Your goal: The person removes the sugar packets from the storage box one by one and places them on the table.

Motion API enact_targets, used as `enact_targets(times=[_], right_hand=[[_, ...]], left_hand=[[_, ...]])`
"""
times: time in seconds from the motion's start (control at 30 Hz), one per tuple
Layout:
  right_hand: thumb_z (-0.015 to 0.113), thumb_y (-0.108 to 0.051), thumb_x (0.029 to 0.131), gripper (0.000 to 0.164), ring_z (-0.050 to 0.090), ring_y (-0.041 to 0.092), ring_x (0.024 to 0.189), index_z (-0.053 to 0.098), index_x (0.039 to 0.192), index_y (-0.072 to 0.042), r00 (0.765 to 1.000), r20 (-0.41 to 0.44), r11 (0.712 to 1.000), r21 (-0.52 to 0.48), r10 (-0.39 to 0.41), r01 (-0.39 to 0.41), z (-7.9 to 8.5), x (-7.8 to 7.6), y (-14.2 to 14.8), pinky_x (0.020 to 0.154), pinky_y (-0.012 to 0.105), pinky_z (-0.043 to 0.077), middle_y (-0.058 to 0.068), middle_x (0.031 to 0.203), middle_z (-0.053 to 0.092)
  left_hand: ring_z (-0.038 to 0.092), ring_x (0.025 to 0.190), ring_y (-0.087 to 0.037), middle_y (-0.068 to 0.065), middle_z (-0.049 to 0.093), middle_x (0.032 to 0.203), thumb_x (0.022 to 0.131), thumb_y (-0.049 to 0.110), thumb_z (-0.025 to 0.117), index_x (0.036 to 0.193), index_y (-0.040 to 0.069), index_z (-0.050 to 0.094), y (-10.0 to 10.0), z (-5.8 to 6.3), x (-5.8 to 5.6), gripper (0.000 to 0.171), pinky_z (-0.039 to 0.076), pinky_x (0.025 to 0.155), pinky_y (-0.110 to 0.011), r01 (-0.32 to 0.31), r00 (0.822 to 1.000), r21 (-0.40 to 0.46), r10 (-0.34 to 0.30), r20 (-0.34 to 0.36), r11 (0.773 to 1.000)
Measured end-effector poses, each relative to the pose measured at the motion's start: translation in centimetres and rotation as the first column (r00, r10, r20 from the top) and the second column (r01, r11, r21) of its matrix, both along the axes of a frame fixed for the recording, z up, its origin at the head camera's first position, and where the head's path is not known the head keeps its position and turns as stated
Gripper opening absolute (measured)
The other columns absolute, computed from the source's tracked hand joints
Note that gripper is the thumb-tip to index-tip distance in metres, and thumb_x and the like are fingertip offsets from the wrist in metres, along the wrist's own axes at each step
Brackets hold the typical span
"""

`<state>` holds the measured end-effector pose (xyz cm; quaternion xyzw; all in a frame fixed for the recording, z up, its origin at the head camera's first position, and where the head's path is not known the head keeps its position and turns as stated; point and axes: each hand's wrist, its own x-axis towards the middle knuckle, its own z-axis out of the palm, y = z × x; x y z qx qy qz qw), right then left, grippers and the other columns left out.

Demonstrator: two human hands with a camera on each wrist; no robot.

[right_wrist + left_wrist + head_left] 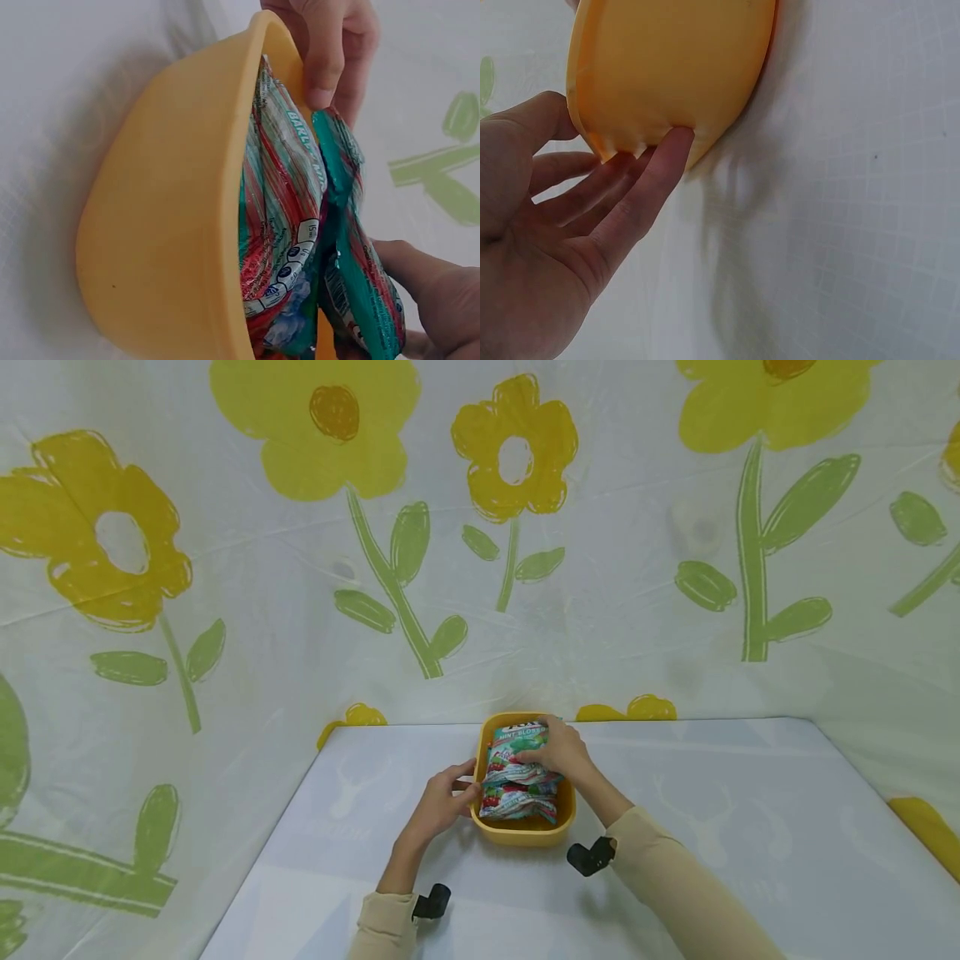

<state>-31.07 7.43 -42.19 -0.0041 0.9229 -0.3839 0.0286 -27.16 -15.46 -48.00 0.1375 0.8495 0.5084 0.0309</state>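
A yellow plastic tub holds glossy teal and red candy bags, the front one resting against its near end. My right hand reaches over the tub and grips an upper candy bag by its edge, with "Mint Blossom" printed on it. In the right wrist view that bag leans out past the rim beside another striped bag. My left hand holds the tub's left side. Its fingers press the outer wall while the thumb lies at the rim.
The tub stands on a pale patterned tabletop close to its back edge. Behind it hangs a white cloth printed with yellow flowers. Black camera mounts sit at both cuffs.
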Motion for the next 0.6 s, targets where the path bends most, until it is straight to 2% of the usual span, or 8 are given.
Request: enact_targets(times=[0.23,0.37,0.6], right_hand=[[0.082,-0.035,0.078,0.080,0.056,0.037,0.111,0.045,0.142,-0.006,0.998,-0.057,1.000,0.024,-0.009,0.010,0.37,0.74,-0.37,0.090,0.052,0.055,0.025,0.129,0.053],[0.082,-0.030,0.079,0.082,0.053,0.039,0.113,0.040,0.146,-0.008,0.998,-0.062,1.000,-0.008,-0.009,0.008,0.33,0.73,-0.50,0.094,0.054,0.052,0.027,0.132,0.047],[0.081,-0.030,0.080,0.083,0.052,0.038,0.118,0.040,0.147,-0.006,0.995,-0.090,0.999,-0.019,0.033,-0.035,0.40,0.33,-0.16,0.099,0.054,0.050,0.027,0.135,0.049]], left_hand=[[0.062,0.116,-0.037,-0.022,0.052,0.142,0.097,0.019,0.061,0.144,0.002,0.047,-0.03,0.08,0.13,0.052,0.061,0.063,-0.023,0.004,1.000,-0.002,-0.004,0.001,1.000],[0.062,0.115,-0.037,-0.022,0.051,0.143,0.097,0.019,0.061,0.144,0.002,0.047,0.02,0.09,0.16,0.052,0.061,0.063,-0.023,0.001,1.000,-0.003,-0.001,0.007,1.000],[0.063,0.114,-0.037,-0.022,0.052,0.142,0.097,0.018,0.061,0.143,0.000,0.047,0.00,0.17,0.21,0.051,0.061,0.062,-0.023,0.006,1.000,0.005,-0.006,-0.011,1.000]])
